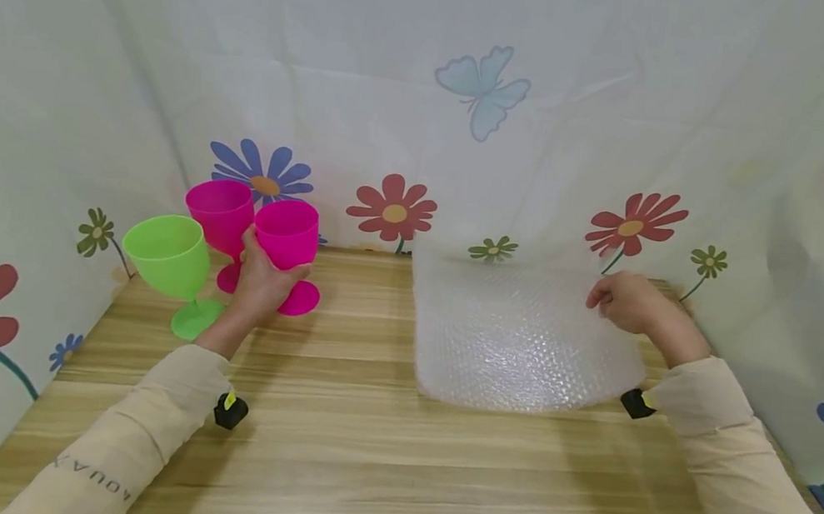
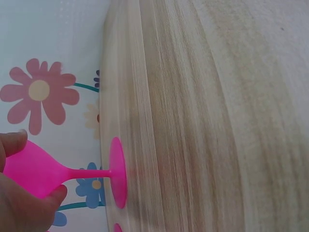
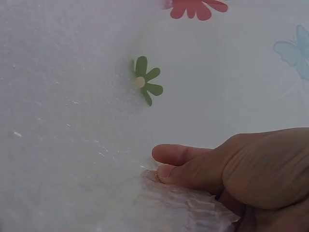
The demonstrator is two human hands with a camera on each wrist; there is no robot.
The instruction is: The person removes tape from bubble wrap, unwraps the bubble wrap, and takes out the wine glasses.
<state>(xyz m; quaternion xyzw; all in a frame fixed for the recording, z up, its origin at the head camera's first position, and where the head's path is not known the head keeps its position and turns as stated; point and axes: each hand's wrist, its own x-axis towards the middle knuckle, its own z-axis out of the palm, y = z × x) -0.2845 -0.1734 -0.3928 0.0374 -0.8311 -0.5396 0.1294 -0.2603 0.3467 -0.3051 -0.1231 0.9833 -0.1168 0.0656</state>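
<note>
My left hand [image 1: 262, 276] grips the bowl of a bright pink goblet [image 1: 286, 231] at the back left of the table. In the left wrist view the thumb and a finger lie on either side of that goblet's bowl [image 2: 34, 166], and its stem and round foot show. Close by stand a second pink goblet [image 1: 219, 212] and a light green goblet [image 1: 169, 257]. On the right, my right hand [image 1: 626, 301] pinches the edge of a clear bubble wrap sheet [image 1: 516, 343]. The right wrist view shows the crumpled wrap [image 3: 183, 208] between thumb and fingers.
The wood-grain table [image 1: 359, 469] meets a pale flowered cloth [image 1: 368, 102] at the back and both sides. Small black devices with yellow tabs hang at both wrists, one of them by the left cuff [image 1: 231, 410].
</note>
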